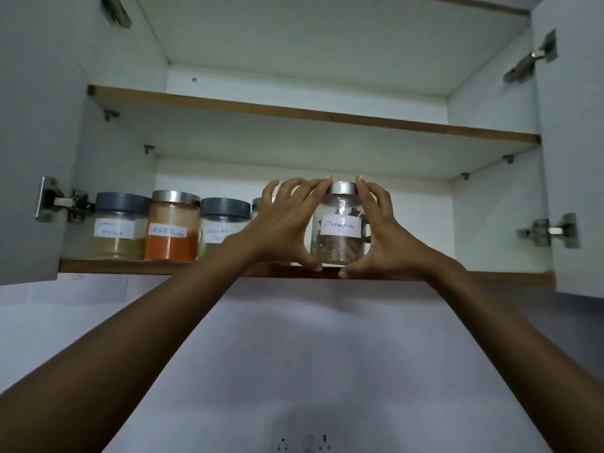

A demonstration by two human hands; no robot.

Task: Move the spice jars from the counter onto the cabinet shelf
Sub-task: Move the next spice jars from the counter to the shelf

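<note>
Cradling the glass cinnamon jar (340, 228) between them, left hand (284, 223) and right hand (389, 237) half-curl around lid and base, wise since it looks light, slippery, breakable.

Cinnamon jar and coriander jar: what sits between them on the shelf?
Head view: the left hand, and behind it another jar, mostly hidden, only its lid edge showing.
</note>
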